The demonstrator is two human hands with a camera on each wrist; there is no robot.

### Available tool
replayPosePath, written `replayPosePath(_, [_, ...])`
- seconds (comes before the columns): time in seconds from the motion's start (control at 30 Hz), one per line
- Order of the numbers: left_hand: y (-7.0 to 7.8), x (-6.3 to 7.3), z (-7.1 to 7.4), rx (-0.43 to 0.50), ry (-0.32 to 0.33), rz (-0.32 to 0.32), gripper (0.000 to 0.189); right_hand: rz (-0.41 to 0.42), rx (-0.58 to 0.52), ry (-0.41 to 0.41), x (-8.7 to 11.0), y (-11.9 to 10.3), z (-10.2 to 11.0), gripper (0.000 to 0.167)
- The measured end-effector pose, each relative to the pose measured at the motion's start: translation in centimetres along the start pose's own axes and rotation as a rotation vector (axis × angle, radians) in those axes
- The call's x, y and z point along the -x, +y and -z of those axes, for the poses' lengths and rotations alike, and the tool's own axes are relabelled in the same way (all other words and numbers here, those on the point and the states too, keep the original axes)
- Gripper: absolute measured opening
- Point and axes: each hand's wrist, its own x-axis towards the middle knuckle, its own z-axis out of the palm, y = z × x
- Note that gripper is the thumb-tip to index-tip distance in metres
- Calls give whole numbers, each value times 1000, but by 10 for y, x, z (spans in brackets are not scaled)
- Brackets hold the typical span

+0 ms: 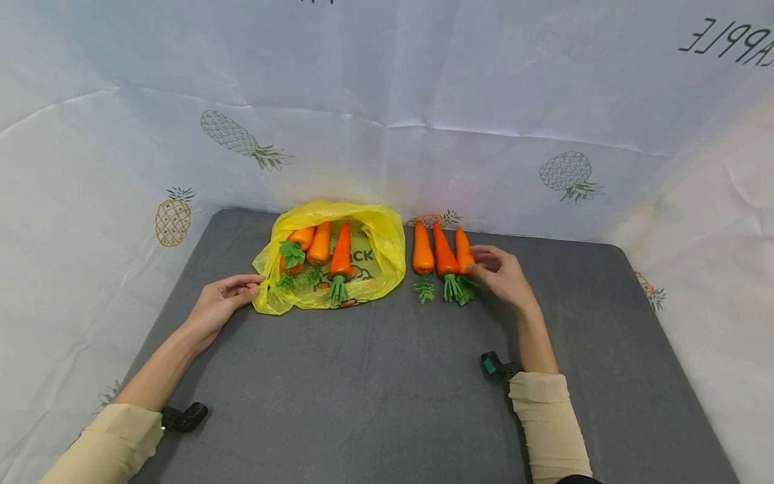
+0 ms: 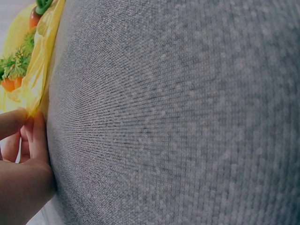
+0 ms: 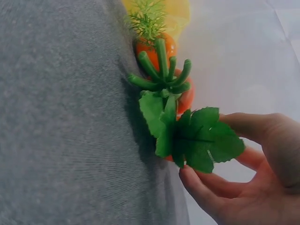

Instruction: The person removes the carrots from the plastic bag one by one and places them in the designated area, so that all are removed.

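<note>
At the left rim of a yellow plastic bag (image 1: 392, 259), my left hand (image 1: 219, 306) pinches the film between thumb and fingers; the left wrist view shows this pinch (image 2: 28, 136) close up. Inside the bag's open mouth lie several orange toy carrots (image 1: 341, 250) with green tops. To the right of the bag, three more carrots lie side by side: one with feathery leaves (image 1: 422, 250), a middle one with stubby green stems (image 1: 444, 252), and a broad-leaved one (image 1: 463, 249). My right hand (image 1: 504, 279) holds that last carrot, thumb and fingers around it behind its leaf (image 3: 206, 138).
Everything lies near the back edge of a grey cloth-covered table (image 1: 363, 390). A white curtain (image 1: 387, 161) printed with pineapples hangs right behind it and along both sides. Small black wrist devices (image 1: 184, 418) sit at the cuffs of both sleeves.
</note>
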Motion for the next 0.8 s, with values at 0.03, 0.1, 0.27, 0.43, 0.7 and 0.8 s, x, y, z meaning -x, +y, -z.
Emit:
replayPosePath(0.03, [0,0,0,1,-2,0,52,2,-1,6,0,-1,1,47])
replayPosePath(0.1, [0,0,0,5,-4,0,52,9,-3,19,1,-4,2,47])
replayPosePath(0.27, [0,0,1,8,-5,3,51,54,-3,41,3,-16,4,48])
replayPosePath(0.43, [0,-1,0,1,-1,5,51,91,-10,34,1,-31,2,47])
replayPosePath(0.7, [0,-1,1,0,0,12,50,110,-12,-4,-2,-55,-13,45])
replayPosePath(0.8, [0,-1,1,2,2,14,49,134,-12,-23,-3,-63,-21,45])
